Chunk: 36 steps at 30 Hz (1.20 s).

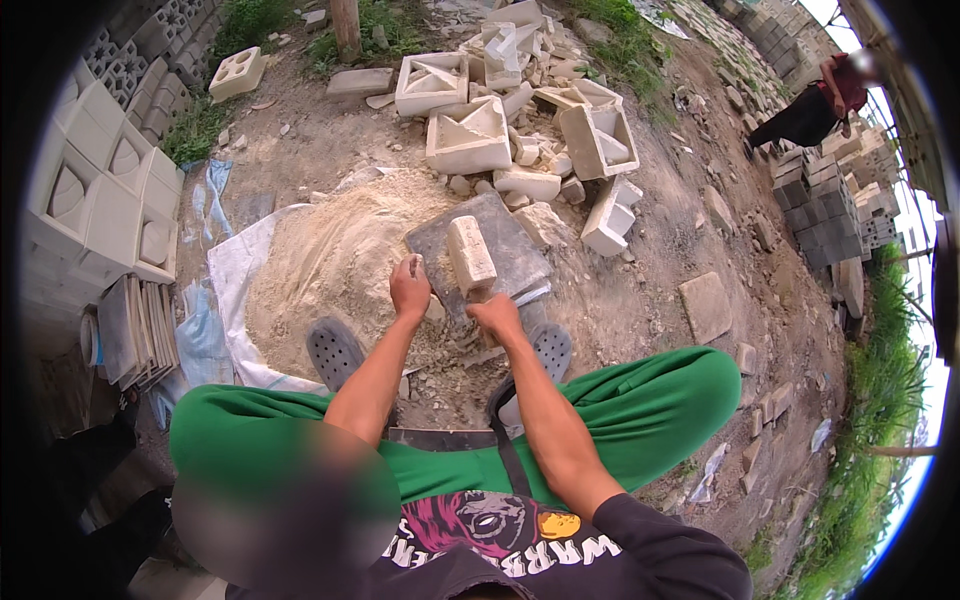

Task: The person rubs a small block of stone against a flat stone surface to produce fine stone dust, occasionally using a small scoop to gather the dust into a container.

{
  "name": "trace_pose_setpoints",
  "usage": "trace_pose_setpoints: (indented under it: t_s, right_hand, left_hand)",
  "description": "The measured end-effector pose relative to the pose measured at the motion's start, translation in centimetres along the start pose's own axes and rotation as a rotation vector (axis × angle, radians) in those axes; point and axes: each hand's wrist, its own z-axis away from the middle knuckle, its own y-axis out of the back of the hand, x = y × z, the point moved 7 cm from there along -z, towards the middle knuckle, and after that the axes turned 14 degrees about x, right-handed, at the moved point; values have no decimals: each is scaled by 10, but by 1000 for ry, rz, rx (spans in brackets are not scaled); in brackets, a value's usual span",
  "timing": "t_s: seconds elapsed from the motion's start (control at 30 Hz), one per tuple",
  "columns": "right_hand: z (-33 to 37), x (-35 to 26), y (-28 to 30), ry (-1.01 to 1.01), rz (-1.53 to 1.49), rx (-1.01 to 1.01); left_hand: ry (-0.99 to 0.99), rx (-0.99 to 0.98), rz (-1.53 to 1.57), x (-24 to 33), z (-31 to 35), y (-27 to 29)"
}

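Observation:
My right hand (495, 317) is closed round the short handle of a mallet with a blocky, dust-coloured head (471, 255). The head is above a flat dark slab (515, 262) on the ground in front of me. To the left of the mallet, my left hand (410, 290) is closed at the slab's near left edge. Whatever its fingers hold is too small or hidden to make out. Beside that hand, a heap of pale crushed grit (320, 265) lies on a white sheet (232, 290). Small chips are scattered between my feet.
Broken cream blocks (470, 140) are piled beyond the slab. Patterned blocks (110, 160) stand stacked at left, near thin leaning boards (150, 330). A flat stone (706, 307) lies to the right. Far right, another person (825, 100) stands by stacked grey blocks (815, 205).

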Motion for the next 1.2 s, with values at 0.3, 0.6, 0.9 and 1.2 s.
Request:
trace_pose_setpoints:
  t_s: [0.3, 0.6, 0.9, 1.2]
  right_hand:
    - [-10, 19, 41, -159, -297, 210]
    - [-9, -17, 52, 173, -535, 375]
    - [-9, 20, 9, -75, -6, 133]
    - [-15, -24, 46, 215, -283, 487]
  left_hand:
    - [-385, -327, -14, 48, 18, -35]
    - [-428, -125, -123, 47, 31, -20]
    - [-372, -225, -139, 41, 25, -21]
    - [-342, -281, -118, 42, 29, -27]
